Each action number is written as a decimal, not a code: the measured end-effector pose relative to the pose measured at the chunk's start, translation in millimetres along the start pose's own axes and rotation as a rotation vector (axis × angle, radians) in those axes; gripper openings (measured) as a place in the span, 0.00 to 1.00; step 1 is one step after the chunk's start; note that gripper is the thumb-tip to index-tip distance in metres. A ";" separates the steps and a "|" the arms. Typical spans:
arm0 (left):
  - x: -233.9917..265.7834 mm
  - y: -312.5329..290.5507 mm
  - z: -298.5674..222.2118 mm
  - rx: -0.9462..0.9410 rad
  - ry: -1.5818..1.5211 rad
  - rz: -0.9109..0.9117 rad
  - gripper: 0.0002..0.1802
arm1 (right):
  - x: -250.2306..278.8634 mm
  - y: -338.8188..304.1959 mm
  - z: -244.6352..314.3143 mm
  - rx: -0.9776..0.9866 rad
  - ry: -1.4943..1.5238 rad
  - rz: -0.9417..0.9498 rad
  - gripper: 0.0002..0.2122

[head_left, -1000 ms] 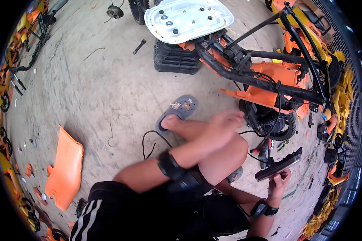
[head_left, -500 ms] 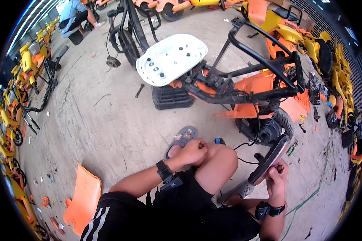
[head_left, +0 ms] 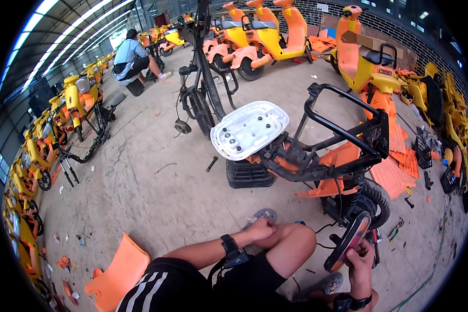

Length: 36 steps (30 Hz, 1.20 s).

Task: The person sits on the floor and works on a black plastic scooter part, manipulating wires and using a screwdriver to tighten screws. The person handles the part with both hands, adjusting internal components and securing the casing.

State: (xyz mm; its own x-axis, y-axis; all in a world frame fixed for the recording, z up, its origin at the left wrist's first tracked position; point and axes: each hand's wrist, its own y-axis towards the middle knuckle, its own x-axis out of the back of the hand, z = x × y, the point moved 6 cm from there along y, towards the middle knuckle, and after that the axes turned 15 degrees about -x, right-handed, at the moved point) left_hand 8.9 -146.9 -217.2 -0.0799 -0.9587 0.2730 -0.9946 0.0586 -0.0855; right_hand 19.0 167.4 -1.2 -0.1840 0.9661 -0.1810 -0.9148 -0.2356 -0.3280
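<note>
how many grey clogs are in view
2. One clog shows just beyond the left hand; the other clog is near the lower edge, below the long black-rimmed part in the right hand. Both are partly hidden.

Far left of the right fingers (head_left: 352,256) lies an orange panel (head_left: 122,268); well beyond them are scooters (head_left: 275,49) and a seated person (head_left: 131,56).

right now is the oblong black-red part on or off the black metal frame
Off: the right hand holds the part clear of the frame.
</note>
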 end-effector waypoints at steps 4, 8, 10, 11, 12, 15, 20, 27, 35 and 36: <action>12.3 -8.4 5.6 0.180 0.232 -0.035 0.18 | 5.9 0.1 -4.4 -0.020 0.007 -0.040 0.15; -6.6 -4.7 -40.0 0.174 0.040 0.120 0.18 | 6.9 0.2 -4.3 0.001 0.026 -0.030 0.14; -3.0 -2.4 -40.8 0.158 -0.059 0.096 0.18 | 5.6 3.1 -6.6 -0.009 0.022 -0.011 0.12; 3.0 -1.2 -15.8 0.163 -0.067 0.032 0.17 | 1.6 3.9 -5.6 -0.018 0.022 -0.003 0.12; 7.4 -1.5 0.4 0.167 -0.076 -0.028 0.17 | -1.3 3.8 -3.7 -0.026 0.021 0.002 0.11; 15.5 -3.6 7.5 0.201 0.189 0.048 0.15 | 1.3 4.5 -3.4 -0.031 0.030 0.004 0.11; 4.9 5.7 -18.2 0.215 -0.075 0.079 0.15 | 5.5 4.9 -2.7 -0.026 0.037 -0.006 0.10; 17.9 -0.7 12.7 0.284 0.118 0.029 0.14 | 5.9 2.5 -1.4 -0.030 0.011 -0.006 0.10; -2.8 2.6 -26.0 0.202 -0.197 0.061 0.14 | 8.9 1.7 0.6 -0.034 0.030 -0.034 0.09; -7.1 0.6 -40.6 0.194 -0.326 0.061 0.14 | 9.0 2.5 -1.8 -0.037 0.035 -0.023 0.09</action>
State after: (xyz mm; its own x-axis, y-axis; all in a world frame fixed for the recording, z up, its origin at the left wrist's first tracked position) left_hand 6.2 -128.7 -180.2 -0.0823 -0.9951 -0.0541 -0.9551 0.0943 -0.2808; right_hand 15.6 175.3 -5.3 -0.1496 0.9673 -0.2049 -0.9045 -0.2176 -0.3669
